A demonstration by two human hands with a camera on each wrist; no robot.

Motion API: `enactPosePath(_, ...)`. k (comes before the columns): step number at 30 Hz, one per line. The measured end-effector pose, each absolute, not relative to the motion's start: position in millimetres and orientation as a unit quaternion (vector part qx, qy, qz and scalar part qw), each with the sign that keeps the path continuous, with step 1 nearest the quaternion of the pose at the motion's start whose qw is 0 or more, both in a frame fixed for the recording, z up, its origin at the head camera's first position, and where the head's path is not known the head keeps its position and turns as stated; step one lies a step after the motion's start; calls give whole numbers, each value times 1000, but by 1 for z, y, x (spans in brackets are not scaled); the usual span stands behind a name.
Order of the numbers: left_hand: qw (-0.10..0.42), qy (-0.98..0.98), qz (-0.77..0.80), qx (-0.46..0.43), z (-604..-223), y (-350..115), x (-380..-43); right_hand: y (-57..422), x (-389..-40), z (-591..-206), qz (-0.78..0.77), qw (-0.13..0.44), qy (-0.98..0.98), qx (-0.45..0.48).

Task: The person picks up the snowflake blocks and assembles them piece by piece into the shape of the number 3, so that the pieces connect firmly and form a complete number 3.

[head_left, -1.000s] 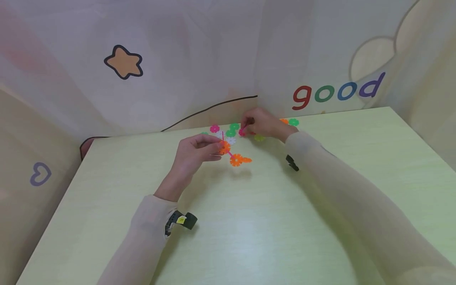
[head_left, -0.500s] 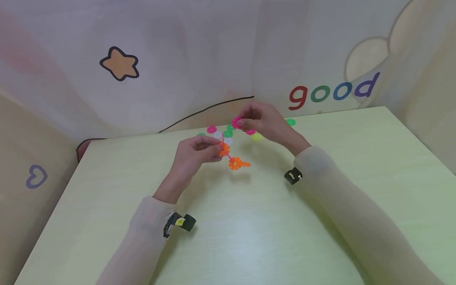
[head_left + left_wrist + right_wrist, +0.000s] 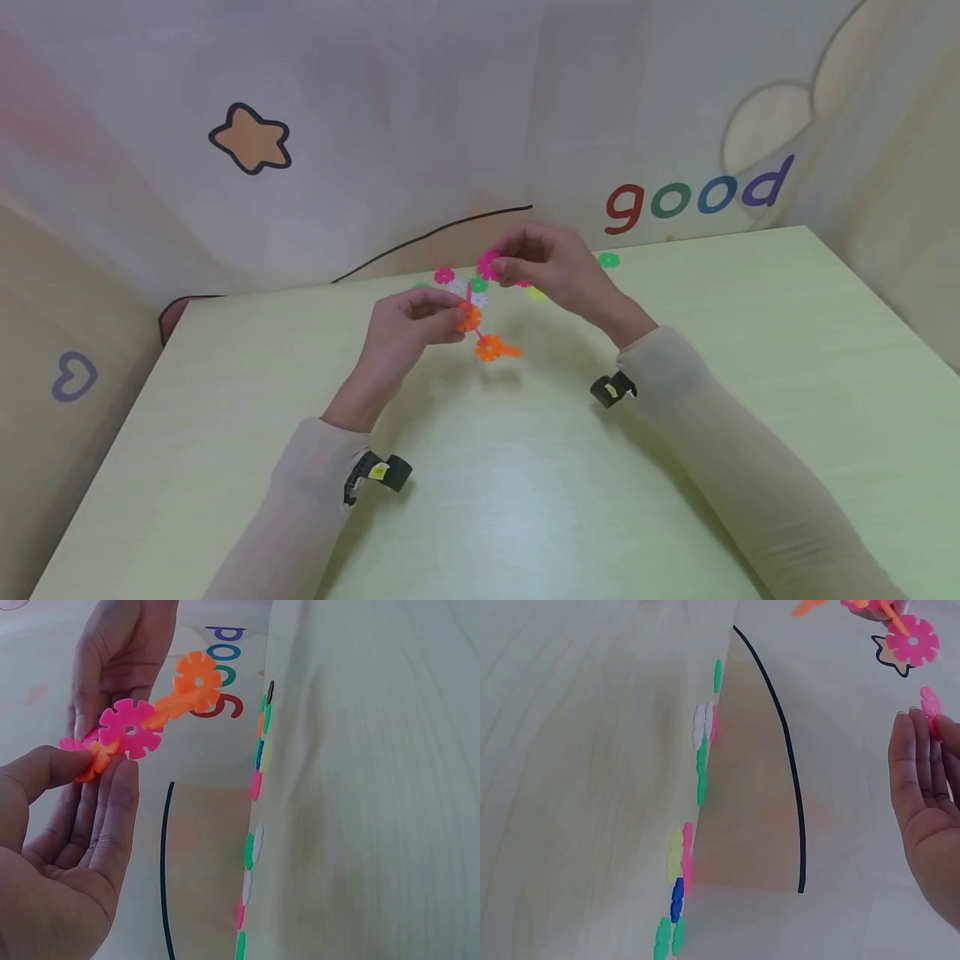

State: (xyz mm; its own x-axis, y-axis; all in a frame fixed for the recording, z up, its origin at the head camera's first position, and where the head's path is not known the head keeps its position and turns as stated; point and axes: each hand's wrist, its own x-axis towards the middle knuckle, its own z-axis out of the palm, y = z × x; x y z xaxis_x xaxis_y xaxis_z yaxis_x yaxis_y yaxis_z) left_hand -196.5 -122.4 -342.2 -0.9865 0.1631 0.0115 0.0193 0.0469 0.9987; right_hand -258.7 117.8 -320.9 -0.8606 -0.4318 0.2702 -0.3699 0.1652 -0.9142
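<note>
One chain of orange and pink flower discs (image 3: 488,348), head view, is extending above the worktop (image 3: 480,517) from the left hand (image 3: 397,333); the right hand (image 3: 562,271) is pinching a single pink disc (image 3: 487,265) near the chain's upper end. Left wrist view: the left grip is pinching an orange disc (image 3: 99,761) of the chain, remaining links slanting upward. Right wrist view: the right grip is holding its pink disc apart from the chain; loose discs (image 3: 701,769) are lying along the worktop's far edge.
</note>
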Motion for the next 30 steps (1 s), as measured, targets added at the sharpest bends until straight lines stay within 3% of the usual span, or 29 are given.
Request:
enactPosePath(17, 53, 734, 673, 75, -345, -121, -197, 117, -248, -316, -555, -4, 777, -297)
enactPosePath(30, 51, 742, 665, 63, -342, -115, -196, 115, -249, -320, -540, 13, 780, -315)
